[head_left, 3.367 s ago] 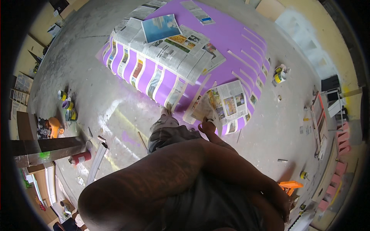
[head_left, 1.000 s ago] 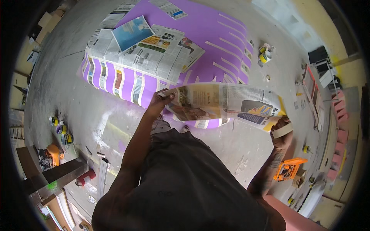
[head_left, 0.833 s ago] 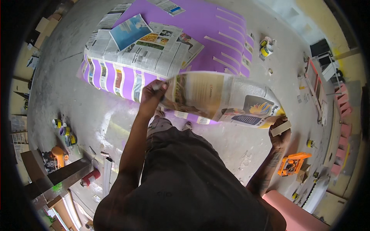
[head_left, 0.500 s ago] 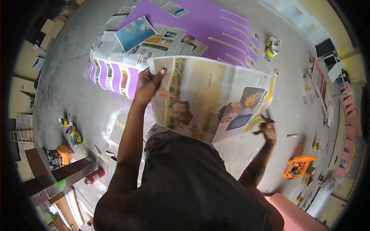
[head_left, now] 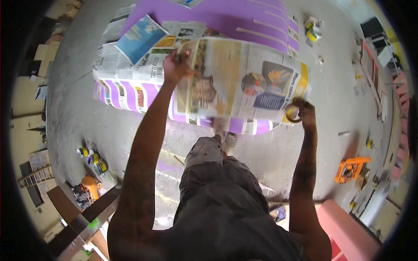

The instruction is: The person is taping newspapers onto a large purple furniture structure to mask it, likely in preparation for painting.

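Note:
I hold an opened newspaper sheet spread out in front of me. My left hand grips its upper left edge. My right hand pinches its lower right corner and also has a roll of tape looped on its fingers. Beyond the sheet lies a large purple panel on the floor, with pale strips on its far side. Its near edge is covered with several newspaper pages, and a blue magazine page lies on top at the left.
Paint cans stand at the left on the concrete floor, near an orange tool and a dark wooden beam. An orange power tool lies at the right. More cans sit beyond the panel. A pink object is at lower right.
The newspaper was picked up from the floor beside the panel, unfolded, and raised. Now I hold it spread wide and further forward over the panel's near edge.

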A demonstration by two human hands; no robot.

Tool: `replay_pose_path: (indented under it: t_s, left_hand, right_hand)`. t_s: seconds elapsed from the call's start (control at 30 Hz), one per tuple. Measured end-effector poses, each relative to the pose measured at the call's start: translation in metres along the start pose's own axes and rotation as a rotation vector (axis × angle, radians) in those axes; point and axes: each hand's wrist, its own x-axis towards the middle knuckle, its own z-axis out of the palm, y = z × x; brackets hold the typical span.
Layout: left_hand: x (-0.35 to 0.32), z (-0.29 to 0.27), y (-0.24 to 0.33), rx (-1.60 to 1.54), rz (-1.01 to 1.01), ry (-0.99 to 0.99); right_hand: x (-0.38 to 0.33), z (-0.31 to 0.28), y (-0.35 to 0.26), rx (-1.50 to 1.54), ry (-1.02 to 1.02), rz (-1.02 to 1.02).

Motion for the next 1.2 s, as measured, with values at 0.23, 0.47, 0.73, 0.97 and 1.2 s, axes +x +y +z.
replay_pose_path:
  t_s: [0.23,0.47,0.73,0.97,1.2]
  left_hand:
    - [0.153,0.003,-0.122,0.769,0.140,-0.138]
    - [0.173,0.015,-0.182,1.056,0.294,0.011]
    - [0.066,-0.007,-0.194,1.085,0.976,-0.367]
    - [0.031,-0.032,-0.229,1.297,0.702,-0.530]
    - [0.023,-0.028,-0.231,1.311,0.653,-0.510]
  right_hand:
    - [0.130,0.034,0.026,-0.246,0.081,0.110]
    - [0.186,0.073,0.062,-0.233,0.038,0.238]
    - [0.197,0.093,0.079,-0.206,0.048,0.318]
    - [0.208,0.086,0.083,-0.244,0.014,0.270]
    - [0.202,0.074,0.088,-0.366,0.080,0.263]
